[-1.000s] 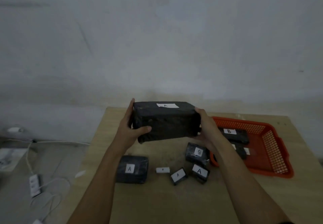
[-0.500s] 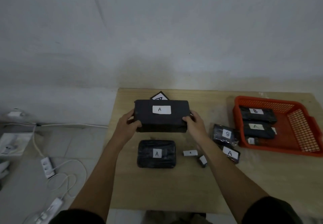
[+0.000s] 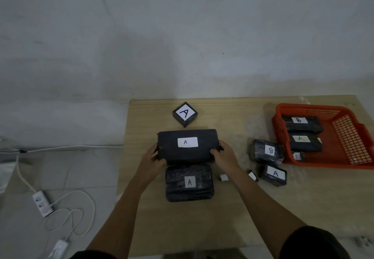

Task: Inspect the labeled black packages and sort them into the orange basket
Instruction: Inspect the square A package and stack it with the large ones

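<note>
Both hands, left (image 3: pixel 150 158) and right (image 3: pixel 224 154), clamp curled fingers on the ends of a large package (image 3: pixel 187 144) above the table (image 3: pixel 232 218), its A label up for reading; the basket (image 3: pixel 344 135) sits far right.

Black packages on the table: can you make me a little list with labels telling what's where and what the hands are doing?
held: big package marked A, gripped at its ends by left hand and right hand
in front of it: flat package marked A
behind it: small cube marked A
basket: orange basket, right side of the table
inside basket: package marked B, package marked A
</note>
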